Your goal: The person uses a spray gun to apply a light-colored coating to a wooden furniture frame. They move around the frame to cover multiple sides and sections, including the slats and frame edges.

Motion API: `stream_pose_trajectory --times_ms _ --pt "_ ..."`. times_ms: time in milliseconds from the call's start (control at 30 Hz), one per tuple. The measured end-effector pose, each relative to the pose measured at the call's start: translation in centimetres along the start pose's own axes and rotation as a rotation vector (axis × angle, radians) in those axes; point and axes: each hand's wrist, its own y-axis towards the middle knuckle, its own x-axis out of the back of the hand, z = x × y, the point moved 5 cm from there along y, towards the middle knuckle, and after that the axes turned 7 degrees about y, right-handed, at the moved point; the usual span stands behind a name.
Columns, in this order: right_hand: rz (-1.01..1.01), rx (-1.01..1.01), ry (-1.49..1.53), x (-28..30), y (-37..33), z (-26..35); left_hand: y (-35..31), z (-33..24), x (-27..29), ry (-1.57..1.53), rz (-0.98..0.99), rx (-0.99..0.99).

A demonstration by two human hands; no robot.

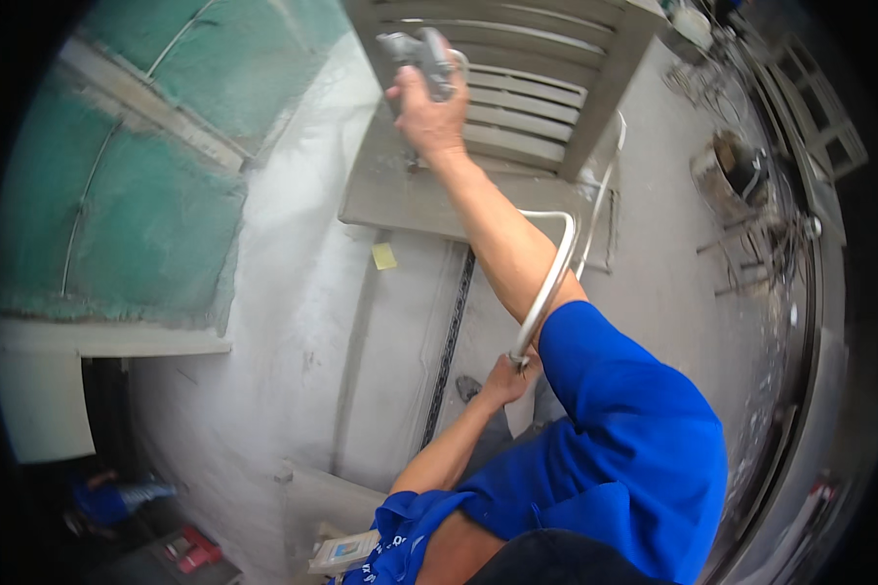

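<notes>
My right hand (pixel 431 115) reaches far forward, its fingers wrapped round a grey spray gun (pixel 437 66). The gun is slightly blurred and is in front of the slatted back (pixel 595 88) of a grey-brown chair. Below that back is the chair's flat seat (pixel 400 190), partly covered by my right forearm. Close to my body, my left hand (pixel 505 382) is closed round a pale hose (pixel 546 310). From there the hose bends up over my right arm and on toward the chair's right side. I cannot tell where the hose joins the gun.
Dusty green panels (pixel 156 219) stand at the left. A chain track (pixel 449 346) runs along the floor, near a yellow paper scrap (pixel 384 255). At the right stand a stained bucket (pixel 727 171) and a metal stand (pixel 751 253). Another person (pixel 102 502) in blue is at the lower left.
</notes>
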Motion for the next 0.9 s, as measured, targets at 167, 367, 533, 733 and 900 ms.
stream_pose_trajectory --times_ms 167,367,533,733,900 --pt "-0.055 -0.216 -0.590 6.3 -4.6 -3.5 -2.1 -1.1 -1.1 0.045 0.091 0.070" --pt "-0.268 -0.511 -0.697 20.6 -7.3 -5.3 -1.1 0.5 -2.7 0.149 0.204 0.228" --pt "-0.358 -0.356 -0.881 27.9 -12.3 1.8 0.4 1.2 -5.9 0.085 0.236 -0.007" --pt "0.013 -0.643 -1.044 31.0 -14.9 3.3 3.0 -1.3 -10.2 0.165 0.317 -0.129" --pt "0.200 -0.648 -1.269 34.8 -15.2 7.8 6.1 -2.6 -14.5 0.199 0.313 -0.137"
